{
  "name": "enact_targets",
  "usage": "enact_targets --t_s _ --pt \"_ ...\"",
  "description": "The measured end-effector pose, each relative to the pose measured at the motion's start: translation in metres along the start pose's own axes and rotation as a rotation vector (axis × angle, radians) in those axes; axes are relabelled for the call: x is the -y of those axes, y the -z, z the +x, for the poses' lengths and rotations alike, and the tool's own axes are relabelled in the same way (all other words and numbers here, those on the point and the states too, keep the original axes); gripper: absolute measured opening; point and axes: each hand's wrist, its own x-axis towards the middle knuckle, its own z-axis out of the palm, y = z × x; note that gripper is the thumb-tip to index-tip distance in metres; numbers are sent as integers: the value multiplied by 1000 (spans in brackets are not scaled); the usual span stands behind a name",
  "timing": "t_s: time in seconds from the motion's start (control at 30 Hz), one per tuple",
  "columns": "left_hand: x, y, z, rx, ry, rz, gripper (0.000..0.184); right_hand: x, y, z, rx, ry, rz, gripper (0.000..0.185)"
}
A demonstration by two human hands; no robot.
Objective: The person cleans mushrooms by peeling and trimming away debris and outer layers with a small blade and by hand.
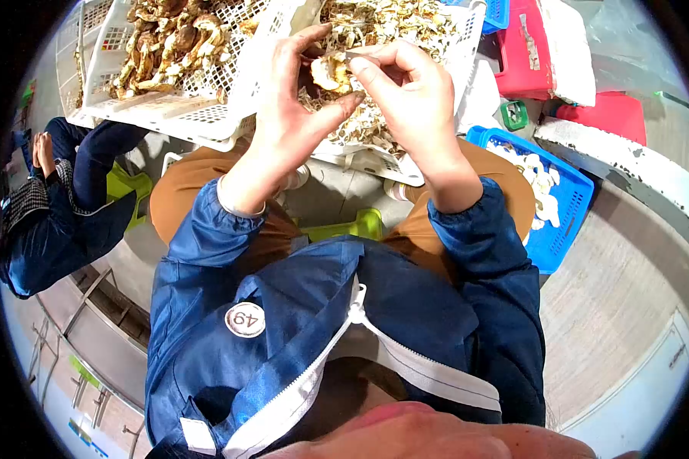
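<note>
My left hand [295,96] holds a yellowish-brown mushroom piece [331,73] between its thumb and fingers. At the right side of that piece, my right hand [406,84] is pinched closed; a thin object seems to lie between its thumb and forefinger, too small to make out. Both hands are above a white basket [461,69] full of pale mushroom scraps [371,126]. To the left, a white perforated basket [161,115] contains whole brown mushrooms [180,46].
Beside my right knee stands a blue basket [570,206] with white mushroom pieces. A small green container [514,115] and a red crate [524,46] are at the upper right. Another person [69,206] sits at the left. Under me is a green stool [367,224].
</note>
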Motion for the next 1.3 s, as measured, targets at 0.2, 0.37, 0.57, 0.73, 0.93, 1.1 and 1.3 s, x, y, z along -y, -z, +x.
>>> enact_targets --t_s 0.2,0.37,0.57,0.73,0.93,1.1,1.3 --pt "2 0 -2 13 106 -160 76 -4 1 4 64 36 102 14" --pt "-1 1 -3 56 133 -237 77 1 7 4 98 -5 45 14" --pt "-3 7 -2 134 217 -373 79 6 13 5 127 -81 49 14" --pt "-10 10 0 160 356 -723 82 0 18 9 131 -122 171 13" --pt "-1 12 1 138 458 -1079 73 0 25 13 108 -141 336 15" --pt "4 16 1 272 524 -1238 66 -9 33 17 40 -30 -31 15" --pt "8 18 2 279 545 -1364 67 -3 34 17 -32 192 -484 13"
